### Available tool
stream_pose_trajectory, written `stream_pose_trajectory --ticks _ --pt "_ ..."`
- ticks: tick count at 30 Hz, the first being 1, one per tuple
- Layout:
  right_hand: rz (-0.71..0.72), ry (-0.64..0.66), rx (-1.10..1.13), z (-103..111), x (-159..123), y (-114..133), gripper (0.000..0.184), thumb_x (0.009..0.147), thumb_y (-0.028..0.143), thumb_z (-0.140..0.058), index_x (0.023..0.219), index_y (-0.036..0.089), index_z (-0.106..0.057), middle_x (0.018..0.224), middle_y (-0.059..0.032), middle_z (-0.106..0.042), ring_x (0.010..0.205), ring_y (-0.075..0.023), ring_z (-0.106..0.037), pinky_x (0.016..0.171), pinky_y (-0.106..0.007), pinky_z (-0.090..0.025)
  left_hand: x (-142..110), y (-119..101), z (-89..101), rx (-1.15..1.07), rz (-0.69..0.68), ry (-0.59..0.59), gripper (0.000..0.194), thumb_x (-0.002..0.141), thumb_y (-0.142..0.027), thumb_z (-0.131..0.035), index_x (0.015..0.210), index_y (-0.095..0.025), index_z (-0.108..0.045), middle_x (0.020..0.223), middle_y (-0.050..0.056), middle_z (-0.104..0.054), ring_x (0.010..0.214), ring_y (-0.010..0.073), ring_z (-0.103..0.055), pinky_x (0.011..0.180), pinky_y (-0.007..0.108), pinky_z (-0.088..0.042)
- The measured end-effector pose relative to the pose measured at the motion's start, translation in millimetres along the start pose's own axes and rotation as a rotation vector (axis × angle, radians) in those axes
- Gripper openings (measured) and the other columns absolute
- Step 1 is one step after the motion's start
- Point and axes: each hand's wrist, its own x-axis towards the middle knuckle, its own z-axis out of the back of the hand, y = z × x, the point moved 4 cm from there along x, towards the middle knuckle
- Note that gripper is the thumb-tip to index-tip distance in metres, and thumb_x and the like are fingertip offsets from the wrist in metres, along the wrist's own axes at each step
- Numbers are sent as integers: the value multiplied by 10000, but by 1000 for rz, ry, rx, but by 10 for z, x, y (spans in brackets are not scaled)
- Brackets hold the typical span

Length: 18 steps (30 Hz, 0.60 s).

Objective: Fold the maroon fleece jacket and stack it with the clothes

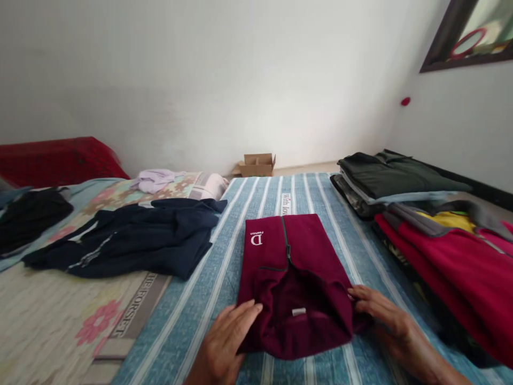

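Note:
A folded maroon zip jacket (296,267) with a white "D" logo lies on the blue striped bedsheet (224,278) right in front of me. My left hand (226,339) rests flat against its near left edge, fingers stretched out. My right hand (380,313) lies at the near right edge, its fingertips touching the fabric by the collar. Neither hand grips anything.
A dark navy garment (136,240) sprawls to the left on a floral sheet (48,315). Stacked folded clothes, dark green (388,174) and red (452,267), sit at the right. A cardboard box (258,164) stands by the far wall, and a red cover (56,158) lies at the far left.

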Motion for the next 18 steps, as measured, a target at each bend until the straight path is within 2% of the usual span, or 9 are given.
stream_pose_trajectory --ticks 3,5,9,11,13,16,18 --pt "-91 153 -79 27 -36 13 348 831 156 -427 1100 268 -618 1280 -59 -561 1234 -224 -464 1004 -425 -418 -4 -49 44 36 49 64 784 722 -22 -396 1449 -245 -206 1334 57 -520 1228 222 -478 1046 413 -370" --pt "-138 192 -126 116 11 92 343 833 146 -393 1057 252 -630 1289 -64 -550 1235 -217 -462 1006 -419 -415 42 -80 144 33 77 136 833 683 -27 -400 1455 -257 -187 1372 49 -476 1244 225 -459 1055 441 -353" --pt "-84 31 -222 280 168 431 277 841 167 -416 998 260 -625 1212 -70 -593 1146 -211 -538 945 -383 -467 149 -127 389 -23 171 258 841 674 -85 -507 1439 -302 -231 1395 45 -442 1239 252 -464 1001 431 -426" --pt "-9 -41 -224 262 253 638 241 859 202 -456 1036 252 -612 1141 -81 -625 1090 -208 -572 921 -363 -480 242 -155 485 -54 205 210 758 700 -142 -571 1397 -314 -326 1359 44 -490 1203 252 -502 961 391 -475" --pt "22 -78 -209 186 343 789 215 874 228 -470 1040 235 -607 1051 -84 -652 1002 -198 -609 861 -329 -504 375 -206 537 -66 208 85 582 764 -202 -581 1320 -290 -435 1277 49 -570 1133 228 -562 942 346 -494" --pt "-50 -129 -184 67 472 839 198 894 260 -445 1003 222 -606 945 -73 -662 857 -175 -635 746 -285 -520 623 -370 509 -72 144 -74 344 850 -197 -500 1190 -222 -536 1129 62 -650 1031 186 -617 924 298 -501" --pt "-119 -174 -160 28 538 785 201 896 282 -439 991 221 -606 920 -64 -657 823 -169 -631 718 -275 -512 811 -518 432 -100 89 -63 288 869 -155 -446 1130 -195 -561 1065 67 -662 994 178 -623 903 297 -507"
